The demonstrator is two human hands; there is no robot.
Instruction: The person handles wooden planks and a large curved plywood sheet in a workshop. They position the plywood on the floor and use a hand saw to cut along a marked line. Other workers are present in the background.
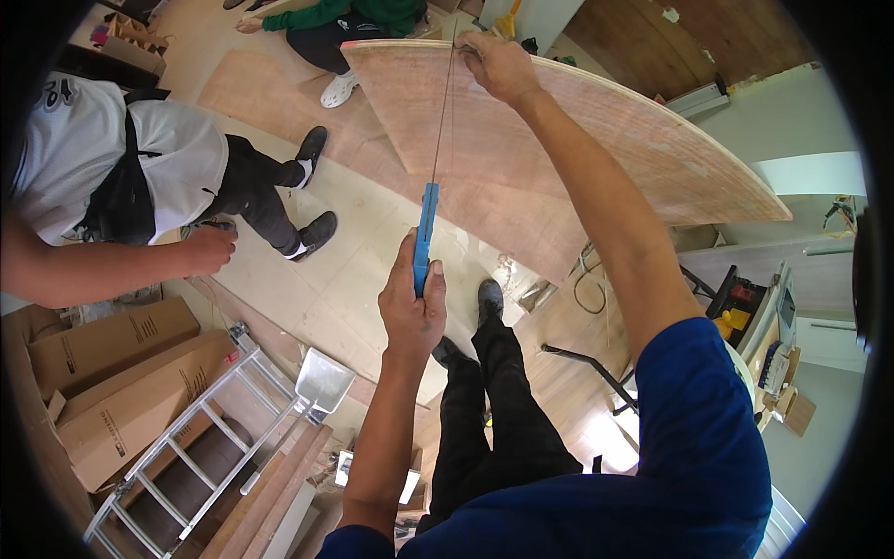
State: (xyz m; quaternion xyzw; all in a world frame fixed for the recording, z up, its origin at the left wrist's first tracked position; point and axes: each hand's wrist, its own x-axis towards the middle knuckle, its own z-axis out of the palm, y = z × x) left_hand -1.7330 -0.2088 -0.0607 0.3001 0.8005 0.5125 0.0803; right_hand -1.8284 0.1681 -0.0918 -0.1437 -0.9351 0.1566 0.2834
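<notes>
My left hand (413,307) is wrapped round a slim blue chalk line (426,233), held upright in front of my body. From its top a thin dark string (440,126) runs up to the far edge of a large plywood sheet (521,121). There my right hand (500,70) pinches the string's end against the sheet's edge, the arm stretched far forward. Its fingertips are partly hidden. The sheet is tilted, with a long edge slanting down to the right.
A person in a white shirt (177,149) stands at left; another in a green sleeve (307,17) is beyond the sheet. An aluminium ladder (191,456), cardboard boxes (140,401) and a white dustpan (322,377) lie at lower left. A black metal bar (591,368) is by my legs.
</notes>
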